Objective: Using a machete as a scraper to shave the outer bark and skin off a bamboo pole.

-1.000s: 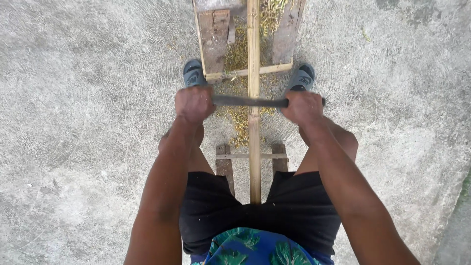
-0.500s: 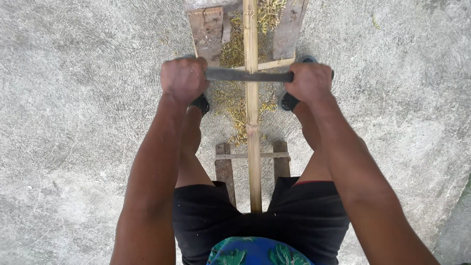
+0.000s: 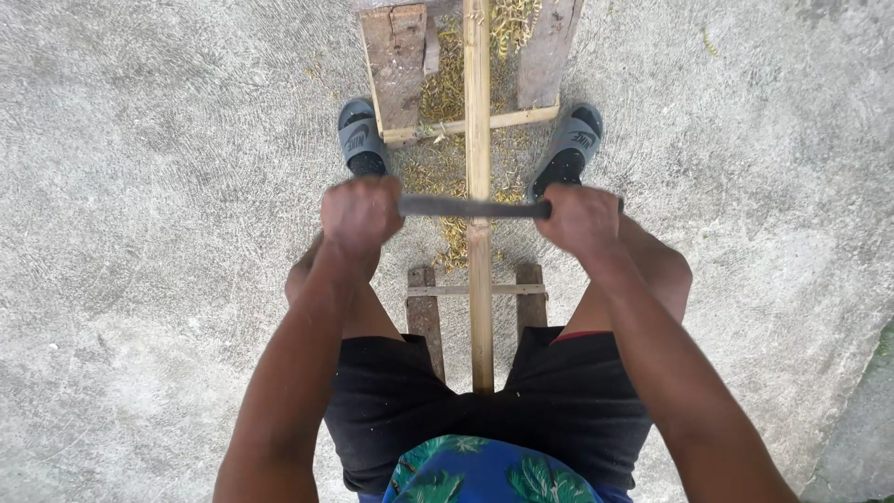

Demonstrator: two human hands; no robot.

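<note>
Bamboo pole (image 3: 479,140) runs lengthwise away from the person along the wooden bench (image 3: 396,65); the dark blade (image 3: 470,207) lies crosswise on it, left hand (image 3: 360,214) and right hand (image 3: 579,219) with fingers closed tight on its ends.

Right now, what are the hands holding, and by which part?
Both hold one dark blade lying across the bamboo pole: the left hand grips its left end, the right hand its right end, fingers closed.
</note>
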